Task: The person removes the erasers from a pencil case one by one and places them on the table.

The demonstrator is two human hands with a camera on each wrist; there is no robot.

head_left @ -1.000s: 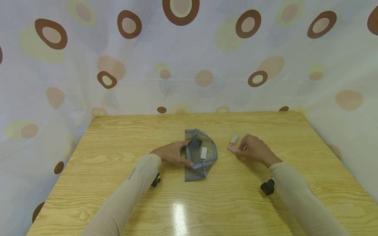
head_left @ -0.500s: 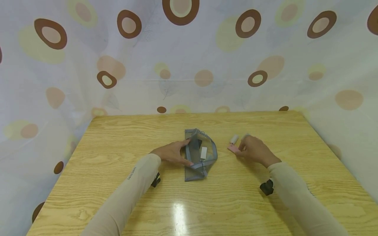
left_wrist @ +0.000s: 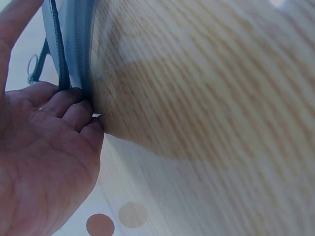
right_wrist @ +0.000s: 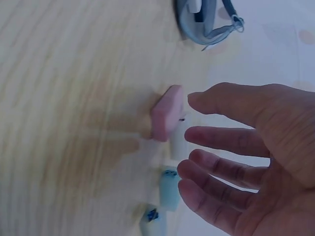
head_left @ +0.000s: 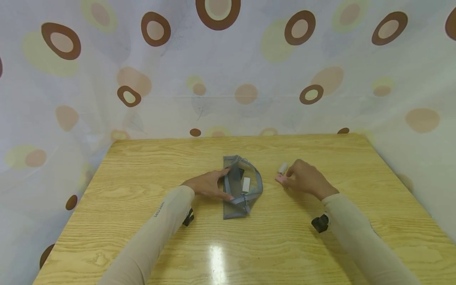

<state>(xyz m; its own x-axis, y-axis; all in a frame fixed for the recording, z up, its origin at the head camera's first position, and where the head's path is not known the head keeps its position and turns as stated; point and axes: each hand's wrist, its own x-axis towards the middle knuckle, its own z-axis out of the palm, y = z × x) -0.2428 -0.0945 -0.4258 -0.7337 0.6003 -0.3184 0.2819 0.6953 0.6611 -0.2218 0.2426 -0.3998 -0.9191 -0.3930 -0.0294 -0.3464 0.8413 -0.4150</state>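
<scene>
My left hand (head_left: 204, 185) holds a grey-blue mesh zip pouch (head_left: 233, 209) by its opening, thumb at the near side and fingers at the far side. Its mouth gapes to the right. Inside lie a white block (head_left: 246, 185) and a dark item (head_left: 242, 173). In the left wrist view the fingers (left_wrist: 74, 110) bend against the pouch's zipped edge (left_wrist: 81, 44). To the right of the pouch, my right hand (head_left: 306, 180) is at a small pink block (head_left: 280, 179). The right wrist view has its fingers extended, a narrow gap from the pink block (right_wrist: 167, 114).
Beyond the pink block lies a white cylinder (head_left: 283, 168). Two pale bluish cylinders with dark marks, one (right_wrist: 169, 191) and another (right_wrist: 153, 222), show beside it in the right wrist view. The wooden table (head_left: 160, 158) ends at a dotted cloth backdrop (head_left: 228, 114).
My right hand has shifted slightly left and away from me, covering more of the pink block and hiding the pale thing behind it. The left hand and pouch stay put.
</scene>
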